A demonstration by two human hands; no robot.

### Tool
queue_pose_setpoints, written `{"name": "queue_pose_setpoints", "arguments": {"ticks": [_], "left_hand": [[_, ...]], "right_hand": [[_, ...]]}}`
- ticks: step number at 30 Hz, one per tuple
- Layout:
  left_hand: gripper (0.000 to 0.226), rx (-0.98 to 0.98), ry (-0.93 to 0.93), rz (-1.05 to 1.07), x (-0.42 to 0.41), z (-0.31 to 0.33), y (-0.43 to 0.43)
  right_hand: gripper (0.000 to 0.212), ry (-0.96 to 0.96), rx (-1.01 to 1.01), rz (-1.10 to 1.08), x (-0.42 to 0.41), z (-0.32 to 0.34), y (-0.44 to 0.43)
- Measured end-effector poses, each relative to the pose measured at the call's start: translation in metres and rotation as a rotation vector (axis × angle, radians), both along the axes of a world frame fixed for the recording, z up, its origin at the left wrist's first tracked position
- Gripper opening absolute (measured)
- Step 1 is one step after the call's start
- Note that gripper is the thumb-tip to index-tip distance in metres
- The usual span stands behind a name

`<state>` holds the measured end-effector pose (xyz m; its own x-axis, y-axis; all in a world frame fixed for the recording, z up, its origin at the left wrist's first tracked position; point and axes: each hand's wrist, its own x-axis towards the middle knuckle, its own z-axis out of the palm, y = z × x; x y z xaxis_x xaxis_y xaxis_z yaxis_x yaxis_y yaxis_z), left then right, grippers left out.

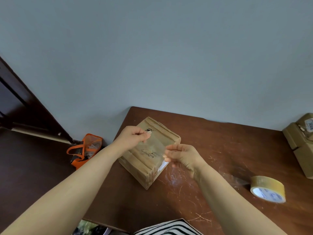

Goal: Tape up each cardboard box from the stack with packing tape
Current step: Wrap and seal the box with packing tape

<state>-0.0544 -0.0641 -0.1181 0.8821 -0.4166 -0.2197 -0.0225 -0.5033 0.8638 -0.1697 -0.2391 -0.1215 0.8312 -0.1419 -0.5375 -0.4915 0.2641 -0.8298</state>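
So the brown bench (220, 150) is pretty scratched up, and the cardboard box (138, 165) being worked on sits near its left back corner, turned at an angle to the edge. It looks small, light and a bit battered: torn patches on top, shiny old tape on the sides, a white bit poking out at the right end. My guess is it'll slide around if you press on it without steadying it, and the top will probably give a little, so smooth gently along the seam. More boxes (301, 143) wait at the far right edge, well apart from this one.

The tape roll (268, 188) lies on the bench to the right, near the front, nobody touching it. It's clear tape, so a pain to see.

The tricky bit is the loose strip of tape (155, 146) stretched over the top of the box. It's thin, floppy and sticky, and I reckon it'll curl onto itself the second it goes slack, so hold it by the very ends and keep it taut. I can't tell whether it's touching the cardboard yet.

Left hand (133, 135): fingers curled in, pinching the far end of the strip. Right hand (181, 155): thumb and fingertips pinching the near end, just beside the box's right edge.
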Motion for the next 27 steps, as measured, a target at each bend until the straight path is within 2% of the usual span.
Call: {"name": "queue_pose_setpoints", "arguments": {"ticks": [2, 6, 9, 14, 21, 27], "left_hand": [[0.030, 0.020, 0.009, -0.001, -0.002, -0.006, 0.003], [0.028, 0.112, -0.021, 0.018, -0.002, -0.021, 0.005], [0.022, 0.154, -0.064, 0.022, -0.002, -0.027, 0.007], [0.018, 0.254, -0.188, 0.004, -0.002, -0.029, 0.012], [0.015, 0.324, -0.227, 0.001, 0.000, -0.035, 0.014], [0.014, 0.360, -0.263, 0.009, 0.002, -0.040, 0.014]], "right_hand": [[0.017, -0.036, -0.104, -0.012, -0.001, -0.006, 0.004], [0.019, -0.063, -0.304, -0.001, -0.001, -0.015, 0.015], [0.022, -0.042, -0.333, 0.024, 0.004, -0.017, 0.020], [0.024, 0.056, -0.268, 0.021, 0.012, -0.017, 0.024], [0.034, 0.070, -0.496, 0.096, 0.020, -0.016, 0.024], [0.046, 0.102, -0.597, 0.150, 0.028, -0.014, 0.025]]}}
